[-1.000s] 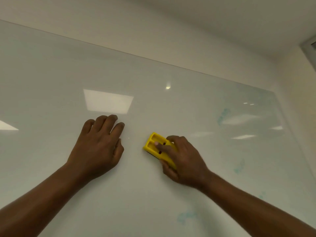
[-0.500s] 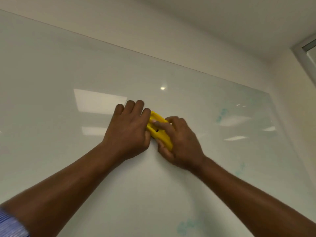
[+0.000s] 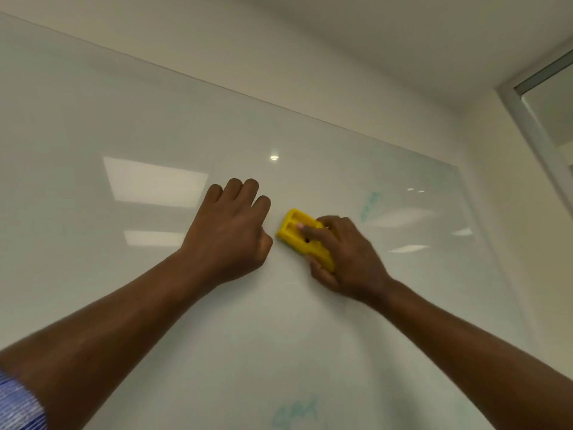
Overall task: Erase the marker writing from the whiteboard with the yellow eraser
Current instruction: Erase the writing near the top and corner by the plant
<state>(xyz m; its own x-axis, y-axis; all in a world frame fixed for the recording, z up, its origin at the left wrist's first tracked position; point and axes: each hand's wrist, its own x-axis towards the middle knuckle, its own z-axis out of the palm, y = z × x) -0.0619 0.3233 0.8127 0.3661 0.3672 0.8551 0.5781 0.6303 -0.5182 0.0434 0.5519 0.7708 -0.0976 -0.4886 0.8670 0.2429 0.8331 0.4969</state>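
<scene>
Two bare hands are against the whiteboard (image 3: pixel 155 290), which fills most of the view. No container is in sight; the board carries only faint green marker traces: one smear (image 3: pixel 369 206) up and to the right of the right hand, and a scribble (image 3: pixel 294 412) well below both hands at the lower edge of view.

The right hand (image 3: pixel 344 252) grips the yellow eraser (image 3: pixel 302 235) and presses it flat to the board. Its forefinger lies along the top of the eraser, the thumb hooks the lower edge, and the remaining fingers close over the far side. The eraser's free end juts up and to the left of the knuckles, tilted.

The left hand (image 3: pixel 231 232) holds nothing. It rests against the board with fingers curled under, knuckles uppermost and thumb tucked in toward the eraser. It sits just beside the eraser, a narrow gap between them.

Both forearms reach up from the lower corners of view. A blue striped sleeve (image 3: pixel 18 405) shows on the left arm near the elbow.
</scene>
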